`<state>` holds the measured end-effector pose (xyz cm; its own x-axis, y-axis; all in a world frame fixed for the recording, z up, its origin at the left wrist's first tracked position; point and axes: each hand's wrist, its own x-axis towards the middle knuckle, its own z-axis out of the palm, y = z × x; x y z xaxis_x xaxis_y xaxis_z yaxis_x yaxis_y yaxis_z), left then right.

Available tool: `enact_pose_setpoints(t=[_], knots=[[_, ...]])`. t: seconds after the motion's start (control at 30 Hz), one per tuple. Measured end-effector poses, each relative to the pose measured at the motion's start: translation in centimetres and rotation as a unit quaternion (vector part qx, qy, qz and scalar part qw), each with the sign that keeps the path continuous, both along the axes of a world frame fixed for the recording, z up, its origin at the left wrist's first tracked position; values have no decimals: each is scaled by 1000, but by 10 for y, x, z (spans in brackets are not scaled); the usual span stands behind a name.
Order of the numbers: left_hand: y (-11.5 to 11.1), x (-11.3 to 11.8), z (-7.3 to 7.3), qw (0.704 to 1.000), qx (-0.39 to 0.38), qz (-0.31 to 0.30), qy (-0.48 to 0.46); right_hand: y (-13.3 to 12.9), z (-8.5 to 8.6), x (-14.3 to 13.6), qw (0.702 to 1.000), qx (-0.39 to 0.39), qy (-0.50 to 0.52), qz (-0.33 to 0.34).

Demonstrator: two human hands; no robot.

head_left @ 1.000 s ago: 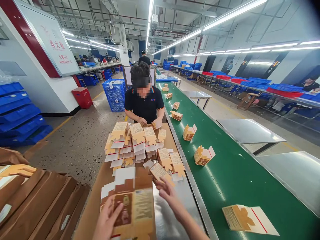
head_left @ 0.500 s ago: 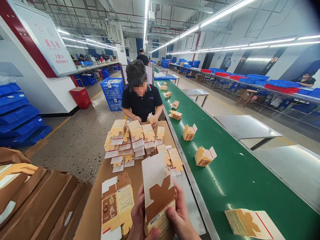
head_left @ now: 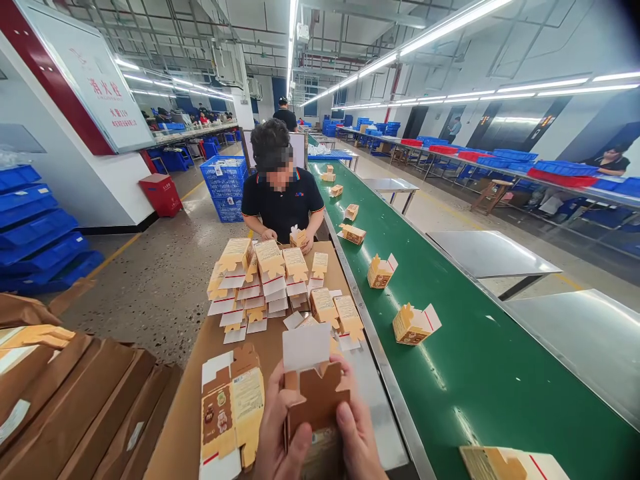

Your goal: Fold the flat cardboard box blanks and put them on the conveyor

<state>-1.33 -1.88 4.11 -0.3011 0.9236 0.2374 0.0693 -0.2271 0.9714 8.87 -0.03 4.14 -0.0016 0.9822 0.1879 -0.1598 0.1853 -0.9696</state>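
Observation:
Between my two hands is a small brown-and-cream carton (head_left: pixel 320 393), its white flap and brown notched flap standing up at the far end. My left hand (head_left: pixel 283 420) grips its left side, thumb across the near face. On the right side, my right hand (head_left: pixel 357 423) is closed round it with the thumb against the edge. Left of my hands, flattened carton blanks (head_left: pixel 233 407) lie on the brown tabletop (head_left: pixel 185 400). Beyond my hands sits a heap of cartons (head_left: pixel 270 260) with white flaps hanging out.
A green conveyor belt (head_left: pixel 450 373) runs along my right, carrying several spaced cartons (head_left: pixel 415 323). Across the table a co-worker (head_left: pixel 283 200) handles another carton (head_left: pixel 299 237). Brown paper-wrapped bundles (head_left: pixel 100 413) stand at the lower left, with stacked blue crates (head_left: pixel 40 227) behind.
The carton in my hands has tipped and lowered, and its flaps sit lower. My left fingers have shifted up beside the brown flap. Cartons on the belt have moved nearer.

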Motion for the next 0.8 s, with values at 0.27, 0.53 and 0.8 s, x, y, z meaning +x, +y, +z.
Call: enact_pose_setpoints(t=[0.27,0.53,0.8], knots=[[-3,7,-1,995,46,67,53,-1,-10,4,983,148,-108,-33],[5,-5,-10,995,3,47,91,6,-10,9,980,140,-139,-1],[27,-20,-17,984,-159,32,-70,3,-74,9,960,-164,96,204]])
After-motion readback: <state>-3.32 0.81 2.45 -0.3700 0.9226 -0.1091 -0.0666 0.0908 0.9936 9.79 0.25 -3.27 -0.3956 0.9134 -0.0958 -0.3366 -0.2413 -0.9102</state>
